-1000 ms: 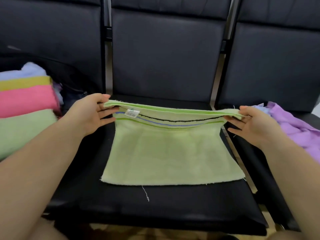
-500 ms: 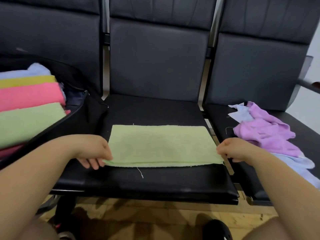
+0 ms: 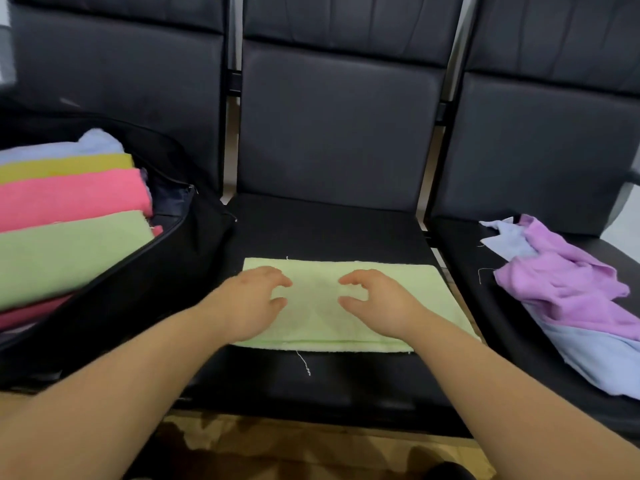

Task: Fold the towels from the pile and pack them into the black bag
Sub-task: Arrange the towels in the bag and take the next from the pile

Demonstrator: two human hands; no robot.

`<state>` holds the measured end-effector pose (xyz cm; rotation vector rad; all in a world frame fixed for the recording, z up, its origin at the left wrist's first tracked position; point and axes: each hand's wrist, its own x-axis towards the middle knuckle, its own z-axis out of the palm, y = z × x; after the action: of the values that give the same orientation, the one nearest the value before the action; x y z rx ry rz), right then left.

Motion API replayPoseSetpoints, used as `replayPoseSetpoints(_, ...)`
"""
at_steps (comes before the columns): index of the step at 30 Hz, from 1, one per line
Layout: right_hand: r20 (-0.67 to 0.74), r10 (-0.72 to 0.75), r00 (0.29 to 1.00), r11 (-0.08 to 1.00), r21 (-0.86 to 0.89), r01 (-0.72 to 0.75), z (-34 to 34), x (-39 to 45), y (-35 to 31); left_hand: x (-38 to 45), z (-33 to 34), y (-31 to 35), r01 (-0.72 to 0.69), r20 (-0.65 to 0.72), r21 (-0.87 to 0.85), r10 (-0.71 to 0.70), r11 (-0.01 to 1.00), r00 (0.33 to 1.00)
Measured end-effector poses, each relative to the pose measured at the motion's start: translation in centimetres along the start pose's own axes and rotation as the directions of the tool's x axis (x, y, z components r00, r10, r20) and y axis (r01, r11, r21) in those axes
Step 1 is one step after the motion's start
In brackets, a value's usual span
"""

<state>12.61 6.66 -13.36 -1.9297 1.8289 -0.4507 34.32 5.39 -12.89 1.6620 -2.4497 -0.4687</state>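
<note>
1. A row of three black padded chairs fills the room in front of me; the middle seat (image 3: 329, 230) carries the work, and a patterned tan floor (image 3: 311, 441) shows below its front edge.
2. A light green towel (image 3: 391, 289), folded in half, lies flat near the front of that seat, with a loose white thread (image 3: 303, 362) trailing off its near edge.
3. Half a second ago each hand pinched a near corner of the towel; now both have come inward onto its top.
4. The left hand (image 3: 251, 303) and the right hand (image 3: 379, 303) rest on the cloth, fingers spread and gently bent, each grip loose and holding nothing.
5. On the left chair the black bag (image 3: 173, 258) lies unzipped, with folded towels (image 3: 69, 220) stacked inside: pale blue, yellow, pink, green.
6. On the right seat sits the unfolded pile (image 3: 568, 289), a purple towel over a pale blue one.
</note>
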Motion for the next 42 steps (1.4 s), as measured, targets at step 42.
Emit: replayPoseSetpoints(42,0.156,-0.299,0.941,0.939,-0.128,0.320,7.5,-0.6,-8.8,-6.3,2.0,-8.3,-0.133,-0.190,-0.071,0.117,0.989,0.975)
